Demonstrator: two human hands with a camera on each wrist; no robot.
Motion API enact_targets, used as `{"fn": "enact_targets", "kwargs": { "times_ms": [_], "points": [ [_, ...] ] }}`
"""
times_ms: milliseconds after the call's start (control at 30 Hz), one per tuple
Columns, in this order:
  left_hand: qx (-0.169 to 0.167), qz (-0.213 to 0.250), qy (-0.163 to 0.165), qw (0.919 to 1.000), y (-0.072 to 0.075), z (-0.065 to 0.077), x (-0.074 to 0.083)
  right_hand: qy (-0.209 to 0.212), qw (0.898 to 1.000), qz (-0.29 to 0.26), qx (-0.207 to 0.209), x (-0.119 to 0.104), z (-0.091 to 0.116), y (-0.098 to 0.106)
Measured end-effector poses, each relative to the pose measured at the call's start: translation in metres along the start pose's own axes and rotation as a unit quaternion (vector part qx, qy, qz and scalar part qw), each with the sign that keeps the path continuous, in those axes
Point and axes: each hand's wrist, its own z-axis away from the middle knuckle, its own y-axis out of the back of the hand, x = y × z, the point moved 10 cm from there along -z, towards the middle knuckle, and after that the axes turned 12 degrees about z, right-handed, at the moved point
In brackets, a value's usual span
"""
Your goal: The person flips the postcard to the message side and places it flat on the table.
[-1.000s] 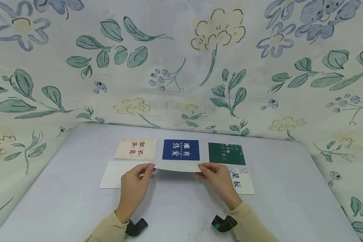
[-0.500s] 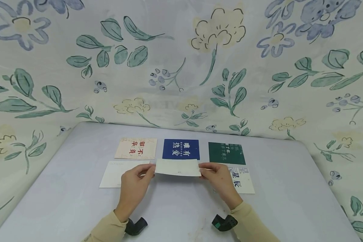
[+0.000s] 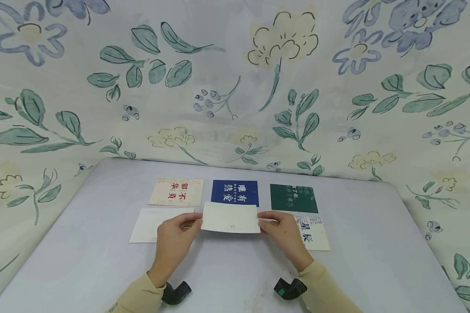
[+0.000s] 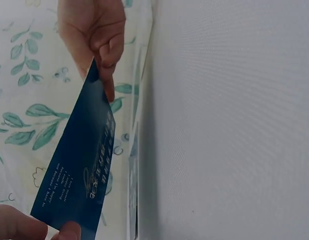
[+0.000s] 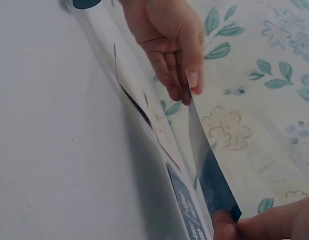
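I see left hand [image 3: 175,240] and right hand [image 3: 286,235] each pinching one end of white-backed card [image 3: 230,217] — grip narrow, both sides. It's held above desk [image 3: 227,278], dark blue face [image 4: 77,150] turned away — blue postcard [image 3: 235,192] lies beyond.

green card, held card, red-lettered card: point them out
Green card [image 3: 293,198]: head view, middle of its face
Held card [image 3: 230,216]: head view, its pale side
Red-lettered card [image 3: 176,192]: head view, near its middle

White table [image 3: 219,274]; five cards [image 3: 235,190] flat on it
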Motion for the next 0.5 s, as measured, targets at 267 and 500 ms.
{"fn": "enact_targets", "kwargs": {
  "times_ms": [267,500],
  "points": [
    [-0.004,-0.015,-0.007,0.9999,-0.0015,0.0003,0.0030,0.005,1.000,0.029,0.009,-0.0010,0.0002,0.0001],
    [-0.007,-0.014,0.001,0.9999,-0.0017,-0.0006,0.0015,0.024,0.997,0.066,0.015,-0.0046,0.0004,-0.0013]
  ]
}}
